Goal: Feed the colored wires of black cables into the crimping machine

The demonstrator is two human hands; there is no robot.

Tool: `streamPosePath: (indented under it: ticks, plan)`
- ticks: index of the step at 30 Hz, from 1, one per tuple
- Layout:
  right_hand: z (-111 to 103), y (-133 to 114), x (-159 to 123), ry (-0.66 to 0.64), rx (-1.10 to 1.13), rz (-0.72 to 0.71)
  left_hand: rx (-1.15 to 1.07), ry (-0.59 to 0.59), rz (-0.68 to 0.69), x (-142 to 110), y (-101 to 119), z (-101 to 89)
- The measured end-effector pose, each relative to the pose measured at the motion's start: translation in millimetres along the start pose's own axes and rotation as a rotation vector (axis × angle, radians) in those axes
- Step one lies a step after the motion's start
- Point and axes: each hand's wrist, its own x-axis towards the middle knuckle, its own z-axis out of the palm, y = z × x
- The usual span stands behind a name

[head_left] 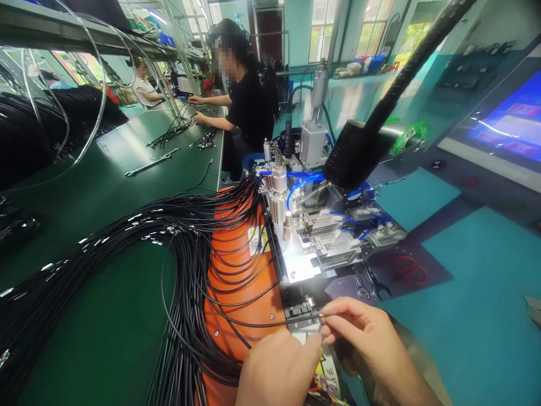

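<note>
My right hand (366,335) pinches the end of a black cable (270,325) between thumb and fingertips. That cable lies across the small metal fixture (302,311) at the front of the machine, and its tip is mostly covered by my fingers. Just below and to the left, my left hand (279,366) is closed with its back toward me; whatever its fingers hold is hidden. Many more black cables (190,282) run in a thick bundle over the orange machine cover (240,276) on my left, several of them fanned toward the fixture.
Beyond my hands stands the machine (321,237) with metal cylinders and blue air tubes. A black flexible arm (359,152) leans over it. Wrenches (374,285) and red-handled scissors (411,269) lie right. The green table (97,327) carries the bundle; a co-worker (253,96) sits farther along.
</note>
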Motion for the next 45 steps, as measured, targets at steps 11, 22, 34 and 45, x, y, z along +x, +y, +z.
streamPosePath:
  ticks: [11,22,34,45]
  plan:
    - [8,5,-6,-0.112,0.127,0.011,-0.847,-0.269,-0.542,12,-14,3.3]
    - [15,21,-6,-0.08,0.086,0.014,-0.896,-0.335,-0.781,14,-21,2.0]
    - [20,13,-10,-0.037,0.08,0.045,-0.857,-0.347,-0.816,16,-18,3.4]
    - [17,17,-5,-0.001,0.022,0.061,-0.91,-0.345,-0.664,16,-22,8.8]
